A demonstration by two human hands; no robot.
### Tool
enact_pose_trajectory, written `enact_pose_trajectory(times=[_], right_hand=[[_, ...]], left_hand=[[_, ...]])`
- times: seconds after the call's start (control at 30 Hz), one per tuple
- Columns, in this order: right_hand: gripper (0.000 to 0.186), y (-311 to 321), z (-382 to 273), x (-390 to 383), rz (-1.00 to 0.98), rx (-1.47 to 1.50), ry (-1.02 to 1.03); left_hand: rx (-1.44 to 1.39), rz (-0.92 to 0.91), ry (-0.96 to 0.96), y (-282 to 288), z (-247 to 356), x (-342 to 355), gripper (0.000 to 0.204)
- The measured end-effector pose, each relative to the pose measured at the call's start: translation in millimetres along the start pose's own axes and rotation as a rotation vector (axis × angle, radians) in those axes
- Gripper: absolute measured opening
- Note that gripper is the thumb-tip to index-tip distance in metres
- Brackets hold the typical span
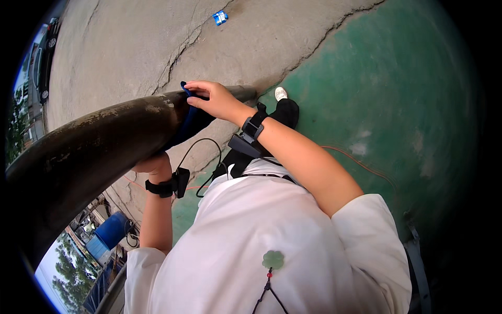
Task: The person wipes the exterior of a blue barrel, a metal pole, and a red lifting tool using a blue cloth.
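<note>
A long dark metal pipe (94,136) with flaking patches runs diagonally from the left foreground toward the upper middle. A blue cloth (185,123) lies against its far section. My right hand (212,102) grips the upper edge of the cloth on top of the pipe, thumb and fingers curved over it. My left hand (154,165) is raised against the pipe's underside, below the cloth, with most of its fingers hidden. Both wrists carry black strapped devices with cables.
Cracked concrete (120,47) meets green-painted floor (408,94) near my shoe (280,93). A small blue packet (220,17) lies on the concrete, and an orange hose (361,161) crosses the floor. A car (43,68) and blue barrel (111,230) appear at the left.
</note>
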State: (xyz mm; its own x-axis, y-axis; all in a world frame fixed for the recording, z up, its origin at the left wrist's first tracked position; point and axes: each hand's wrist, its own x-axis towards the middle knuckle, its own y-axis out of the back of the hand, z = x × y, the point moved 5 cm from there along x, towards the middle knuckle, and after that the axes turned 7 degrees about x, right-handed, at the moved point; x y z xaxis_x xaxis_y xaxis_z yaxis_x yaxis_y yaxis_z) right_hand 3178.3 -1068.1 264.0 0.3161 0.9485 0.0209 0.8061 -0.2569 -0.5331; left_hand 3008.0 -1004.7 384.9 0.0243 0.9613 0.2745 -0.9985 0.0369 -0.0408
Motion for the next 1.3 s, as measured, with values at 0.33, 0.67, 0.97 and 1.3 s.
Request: enact_pose_trajectory(times=[0.33,0.67,0.97,1.3], right_hand=[[0.025,7,-27,26,-0.198,-0.243,-0.434],[0.016,-1,-112,58,-0.42,-0.058,-0.257],[0.015,-31,-135,43,-0.53,-0.182,-0.318],[0.01,-212,-296,93,-0.774,-0.785,1.013]], left_hand=[[-0.29,-0.121,0.156,84,-47,-25,0.059],[0.094,0.022,0.31,97,-40,-74,0.049],[0.241,0.515,0.136,37,36,-114,0.042],[0.81,0.801,-0.413,6,271,-99,0.017]])
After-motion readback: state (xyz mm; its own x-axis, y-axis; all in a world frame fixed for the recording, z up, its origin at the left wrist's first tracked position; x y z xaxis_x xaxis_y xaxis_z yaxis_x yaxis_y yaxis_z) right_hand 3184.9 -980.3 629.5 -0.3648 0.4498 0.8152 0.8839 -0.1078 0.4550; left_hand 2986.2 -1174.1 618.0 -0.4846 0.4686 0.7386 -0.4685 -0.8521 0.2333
